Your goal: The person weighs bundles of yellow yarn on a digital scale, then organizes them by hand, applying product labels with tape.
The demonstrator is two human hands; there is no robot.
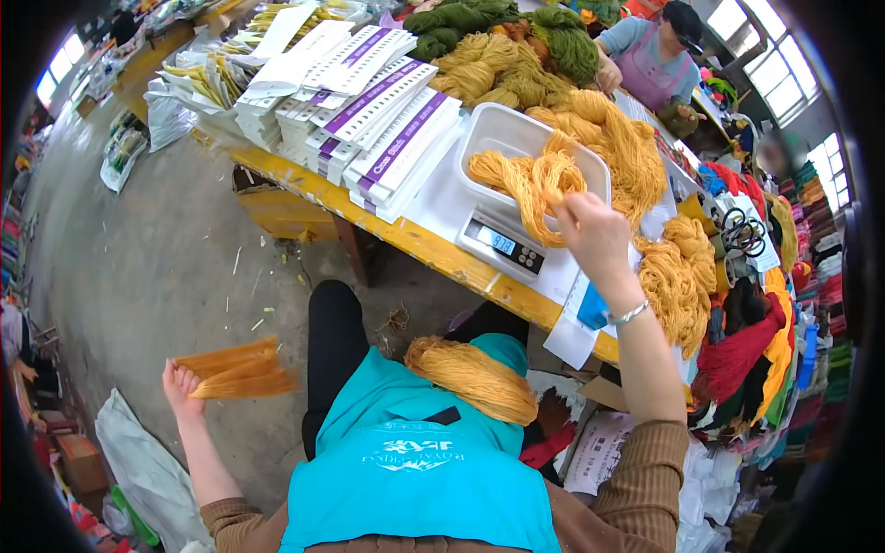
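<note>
A: Yellow yarn [530,184] is what you are weighing here. From the head view, a loose hank of it lies in the white tray [498,134] on the scale [502,241], which stands on the worktop [304,184]. Your right hand [595,230] is raised over the tray's near edge, fingers pinched shut on a few strands at the top of that hank.

B: And my left hand?

A: Your left hand [182,382] is stretched far out to the side, low over the floor [166,258], closed around a flat bundle of orange yarn [238,369]. A thick skein [472,376] rests across your lap against the teal apron [419,461].

B: What step would you call this?

A: I'd judge you are trimming the portion to weight: strands going onto or off the tray while the display runs. The digits are too small for me to read with any confidence.

B: What does the next move need?

A: A light touch, I think. Let the right hand come clear of the hank so nothing presses on the tray, then read the display. Keep the left bundle away from the pile, so the strands don't tangle.

B: Anything else near?

A: Stacks of white label cards [369,111] sit left of the scale, more yellow and green skeins [516,64] beyond it, and another person [650,64] works at the far end.
</note>
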